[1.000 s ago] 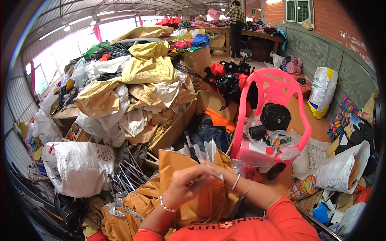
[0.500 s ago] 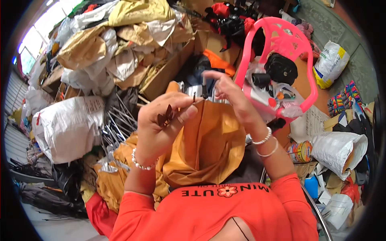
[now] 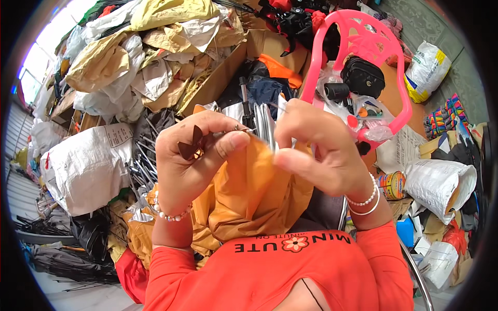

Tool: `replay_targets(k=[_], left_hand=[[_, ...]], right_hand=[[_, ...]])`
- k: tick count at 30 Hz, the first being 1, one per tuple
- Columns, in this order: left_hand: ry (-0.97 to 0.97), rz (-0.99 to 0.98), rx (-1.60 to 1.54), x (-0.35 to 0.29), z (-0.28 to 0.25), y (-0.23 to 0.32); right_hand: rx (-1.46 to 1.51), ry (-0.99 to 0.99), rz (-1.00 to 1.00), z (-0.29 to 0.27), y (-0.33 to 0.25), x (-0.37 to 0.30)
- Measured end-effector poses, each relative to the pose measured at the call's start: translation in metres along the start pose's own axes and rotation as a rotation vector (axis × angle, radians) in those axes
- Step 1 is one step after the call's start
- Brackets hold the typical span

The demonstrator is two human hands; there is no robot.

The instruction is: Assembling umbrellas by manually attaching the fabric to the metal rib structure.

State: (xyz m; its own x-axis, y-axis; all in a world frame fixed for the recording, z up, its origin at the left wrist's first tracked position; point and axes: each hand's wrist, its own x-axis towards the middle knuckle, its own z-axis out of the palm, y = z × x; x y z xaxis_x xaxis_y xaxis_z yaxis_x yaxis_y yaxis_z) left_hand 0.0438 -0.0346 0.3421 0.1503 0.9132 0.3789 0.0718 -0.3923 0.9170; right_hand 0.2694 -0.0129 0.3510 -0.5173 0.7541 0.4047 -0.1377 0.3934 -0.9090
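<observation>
Orange-brown umbrella cloth [image 3: 249, 192] lies gathered across my lap. My left hand [image 3: 192, 150] is closed, its thumb and forefinger pinching the cloth's edge. Dark brown folded pieces [image 3: 191, 145] stick out between the fingers of that hand. Just right of it, my right hand [image 3: 316, 147] is closed with thumb and forefinger near the same edge; a thin dark sliver shows above it, too fine to name. Behind the cloth, silver umbrella ribs [image 3: 263, 122] and a shaft with a black part [image 3: 245, 101] stand up between my hands.
A pink plastic chair [image 3: 310, 67] ahead right holds a black pouch [image 3: 364, 75] and small items in plastic. At far left is a heap of cloth [image 3: 98, 62] beside a cardboard box [image 3: 215, 78]. White sacks [image 3: 85, 168] and loose umbrella ribs [image 3: 142, 166] lie left.
My right hand has gone from spread fingers to a closed pinch and come down near the cloth's edge. My left hand has shifted slightly left, still pinching the cloth.
</observation>
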Motion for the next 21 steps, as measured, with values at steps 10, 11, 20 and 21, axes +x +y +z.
replay_targets(k=[10,11,20,21], left_hand=[[0.112,-0.120,-0.263,0.000,0.008,-0.007],[0.110,-0.122,-0.260,-0.001,0.006,-0.009],[0.060,-0.065,-0.053,-0.001,0.003,-0.018],[0.053,-0.053,-0.063,0.000,0.004,-0.017]], right_hand=[[-0.339,-0.015,-0.167,-0.005,0.018,0.013],[-0.401,0.007,-0.204,-0.006,0.020,0.013],[-0.554,0.054,-0.274,-0.007,0.022,0.010],[-0.560,0.052,-0.281,-0.008,0.023,0.010]])
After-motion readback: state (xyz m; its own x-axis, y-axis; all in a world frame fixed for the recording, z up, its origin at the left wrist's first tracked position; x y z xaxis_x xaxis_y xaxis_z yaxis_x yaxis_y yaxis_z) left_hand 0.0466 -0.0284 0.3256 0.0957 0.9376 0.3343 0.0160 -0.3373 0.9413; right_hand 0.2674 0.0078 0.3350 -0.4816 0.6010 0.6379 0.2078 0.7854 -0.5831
